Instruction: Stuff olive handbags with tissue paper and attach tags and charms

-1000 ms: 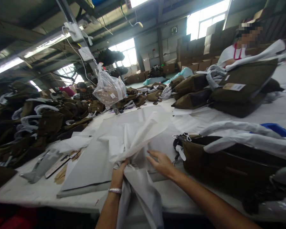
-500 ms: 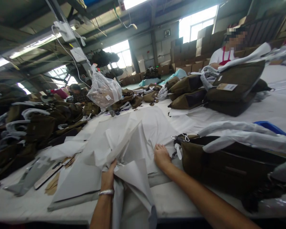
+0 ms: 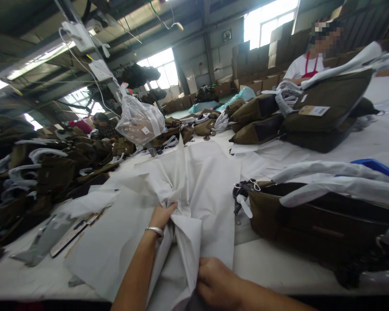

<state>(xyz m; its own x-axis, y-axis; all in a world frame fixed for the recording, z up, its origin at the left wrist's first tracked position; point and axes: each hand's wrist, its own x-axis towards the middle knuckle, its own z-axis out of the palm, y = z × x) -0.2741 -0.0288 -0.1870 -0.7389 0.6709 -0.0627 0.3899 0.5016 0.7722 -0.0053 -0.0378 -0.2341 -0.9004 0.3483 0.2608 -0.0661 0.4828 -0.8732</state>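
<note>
A crumpled sheet of white-grey paper is bunched up in front of me, with more sheets lying flat under it. My left hand, with a silver bracelet at its wrist, is closed on the gathered middle of the sheet. Lower and to the right, my right hand grips the sheet's near right edge, fingers curled around it. Right of both hands lies a dark olive bag, its handles wrapped in white padding and a clasp hanging at its left end.
A large pile of olive bags fills the left. More bags lie at the back right, near a co-worker in a red apron. A post carries a clear plastic bag. A flat phone-like object lies on the left.
My right hand has come down and towards me from lying on the paper to gripping its near edge. My left hand has moved right and up, bunching the sheet.
</note>
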